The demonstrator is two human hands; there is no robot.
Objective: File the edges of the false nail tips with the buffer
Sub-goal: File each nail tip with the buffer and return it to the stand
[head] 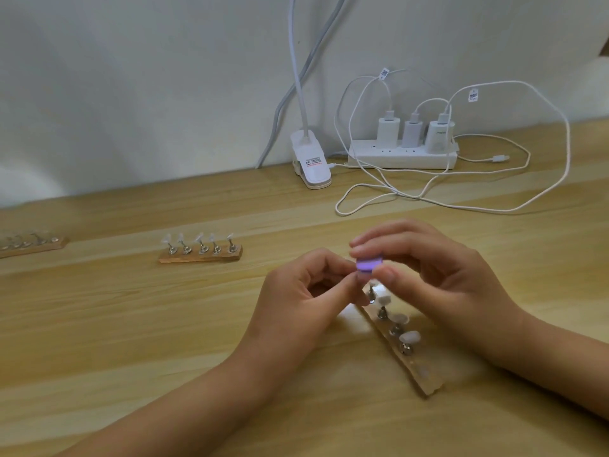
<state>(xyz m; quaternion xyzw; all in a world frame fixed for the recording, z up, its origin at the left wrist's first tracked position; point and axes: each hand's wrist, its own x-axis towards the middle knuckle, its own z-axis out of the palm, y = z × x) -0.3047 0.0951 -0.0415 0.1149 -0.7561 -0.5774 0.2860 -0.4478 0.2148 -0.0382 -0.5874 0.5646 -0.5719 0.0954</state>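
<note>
Head view: right of centre, the buffer (369,266) is pinched in the fingertips of the right hand (431,275) above the nail tips (409,337) on their wooden strip (425,380), the far tip seemingly pinched by the left hand (303,291). Short, light strokes along the edge are advised.

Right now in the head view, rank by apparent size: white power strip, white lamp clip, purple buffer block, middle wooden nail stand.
1. white power strip
2. middle wooden nail stand, white lamp clip: look alike
3. purple buffer block
</note>
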